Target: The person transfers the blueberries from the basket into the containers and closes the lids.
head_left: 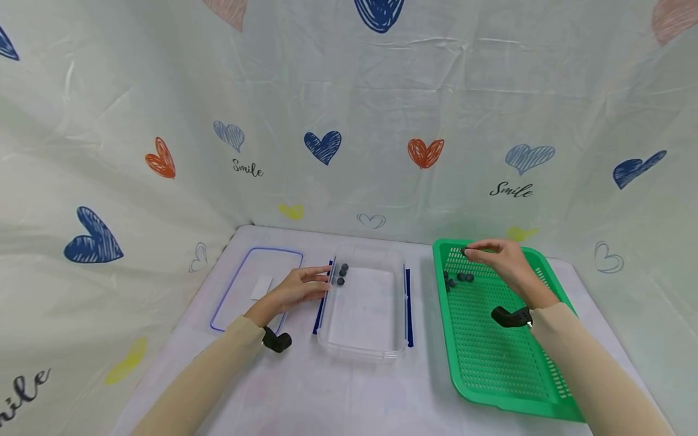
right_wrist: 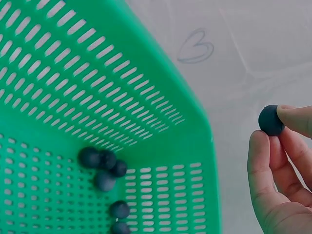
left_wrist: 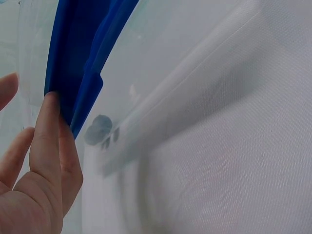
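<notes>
My right hand (head_left: pixel 503 261) pinches a small dark blue-black ball (right_wrist: pixel 271 120) between thumb and fingertips, above the far left corner of the green basket (head_left: pixel 455 363). Several similar balls (right_wrist: pixel 105 180) lie in that basket's corner. My left hand (head_left: pixel 297 287) rests its extended fingers against the left side of a clear plastic box (head_left: pixel 360 351). In the left wrist view, fingertips touch the box's blue side latch (left_wrist: pixel 80 63), with the thumb apart. Three dark balls (head_left: pixel 340 281) sit inside the box near its upper left wall.
A clear lid with a blue rim (head_left: pixel 240 275) lies left of the box, partly behind my left hand, with a white label (head_left: pixel 262 287) on it. A second blue latch (head_left: pixel 409 309) hangs along the box's right side. A heart-printed curtain (head_left: pixel 382 109) stands behind the table.
</notes>
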Demonstrator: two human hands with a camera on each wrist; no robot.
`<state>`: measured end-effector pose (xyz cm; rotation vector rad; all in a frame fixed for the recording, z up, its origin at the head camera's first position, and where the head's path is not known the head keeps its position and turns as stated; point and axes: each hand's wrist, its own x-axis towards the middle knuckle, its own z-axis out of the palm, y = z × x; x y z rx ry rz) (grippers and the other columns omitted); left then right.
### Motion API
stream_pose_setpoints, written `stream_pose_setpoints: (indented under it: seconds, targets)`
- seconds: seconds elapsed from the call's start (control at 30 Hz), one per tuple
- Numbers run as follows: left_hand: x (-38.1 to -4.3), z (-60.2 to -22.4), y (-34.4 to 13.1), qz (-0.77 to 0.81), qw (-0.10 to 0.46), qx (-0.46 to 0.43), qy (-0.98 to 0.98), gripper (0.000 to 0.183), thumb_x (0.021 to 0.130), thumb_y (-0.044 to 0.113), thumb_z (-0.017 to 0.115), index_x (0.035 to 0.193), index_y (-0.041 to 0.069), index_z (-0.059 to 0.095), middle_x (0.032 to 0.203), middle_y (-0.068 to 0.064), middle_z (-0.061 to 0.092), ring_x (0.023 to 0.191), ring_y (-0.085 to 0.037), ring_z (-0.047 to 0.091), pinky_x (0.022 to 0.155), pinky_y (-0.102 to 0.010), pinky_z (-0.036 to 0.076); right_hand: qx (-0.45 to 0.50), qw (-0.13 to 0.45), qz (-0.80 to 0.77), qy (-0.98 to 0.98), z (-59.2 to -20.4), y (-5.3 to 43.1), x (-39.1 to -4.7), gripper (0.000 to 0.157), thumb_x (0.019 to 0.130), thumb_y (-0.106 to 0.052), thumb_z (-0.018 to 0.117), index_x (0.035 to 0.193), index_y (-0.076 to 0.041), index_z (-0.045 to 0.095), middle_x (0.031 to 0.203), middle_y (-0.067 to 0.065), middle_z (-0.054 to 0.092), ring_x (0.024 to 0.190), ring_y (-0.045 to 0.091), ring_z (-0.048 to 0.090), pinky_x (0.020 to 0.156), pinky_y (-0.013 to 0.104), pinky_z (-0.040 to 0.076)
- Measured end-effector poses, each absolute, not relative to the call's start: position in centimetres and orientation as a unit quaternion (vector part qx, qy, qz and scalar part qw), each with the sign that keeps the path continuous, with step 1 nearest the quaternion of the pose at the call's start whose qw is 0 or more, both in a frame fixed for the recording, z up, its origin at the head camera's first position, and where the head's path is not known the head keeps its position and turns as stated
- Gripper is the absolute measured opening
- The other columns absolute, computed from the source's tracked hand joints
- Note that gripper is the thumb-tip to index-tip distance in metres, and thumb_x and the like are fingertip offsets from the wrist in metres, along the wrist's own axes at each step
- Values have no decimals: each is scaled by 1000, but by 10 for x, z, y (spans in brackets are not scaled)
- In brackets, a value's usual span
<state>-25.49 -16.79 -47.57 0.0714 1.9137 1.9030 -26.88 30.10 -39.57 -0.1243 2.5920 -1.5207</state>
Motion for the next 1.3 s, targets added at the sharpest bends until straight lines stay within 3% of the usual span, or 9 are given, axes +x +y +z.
stream_pose_setpoints:
  seconds: [0.13,0.3,0.57,0.77,0.93,1.1,1.3]
  targets:
    - [-255,-476,-168,688,220,28,691,57,94,1,67,148,2,46,138,-25,51,122,-40,57,92,-33,56,-47,67,-505,859,-390,294,-271,59,92,-44,71,127,3,63,138,18,52,112,19,57,109,58,38]
    - [-255,-476,-169,687,219,31,692,58,95,2,67,148,2,46,139,-26,50,122,-41,56,91,-33,56,-51,64,-509,857,-384,283,-274,58,91,-42,73,127,3,63,136,18,53,111,18,56,108,56,39]
    - [-254,-476,-169,690,217,29,690,57,95,2,67,148,2,46,140,-26,50,119,-36,60,91,-32,56,-63,69,-537,838,-380,265,-283,51,92,-34,75,125,3,64,125,11,60,97,8,65,99,41,51]
    - [-254,-475,-169,691,217,29,689,57,95,2,67,148,3,46,140,-26,49,116,-33,62,91,-32,56,-58,66,-539,838,-379,253,-287,49,90,-34,76,122,2,66,124,10,60,101,11,62,101,46,49]
    - [-254,-476,-169,690,216,31,690,57,95,2,67,148,3,46,139,-24,51,113,-30,64,91,-32,56,-66,75,-539,836,-375,244,-289,51,90,-34,77,122,3,66,131,16,56,113,23,58,105,50,45]
    - [-255,-476,-170,689,216,32,691,57,94,3,68,148,3,47,138,-24,51,119,-36,60,91,-32,56,-77,79,-537,837,-373,235,-292,50,90,-34,77,122,3,67,133,17,56,125,30,47,106,53,41]
    - [-255,-476,-169,687,217,27,693,57,94,3,68,148,4,47,139,-24,50,121,-39,58,91,-32,56,-83,82,-544,831,-375,222,-296,43,90,-29,77,119,2,69,122,15,64,112,25,60,109,54,39]
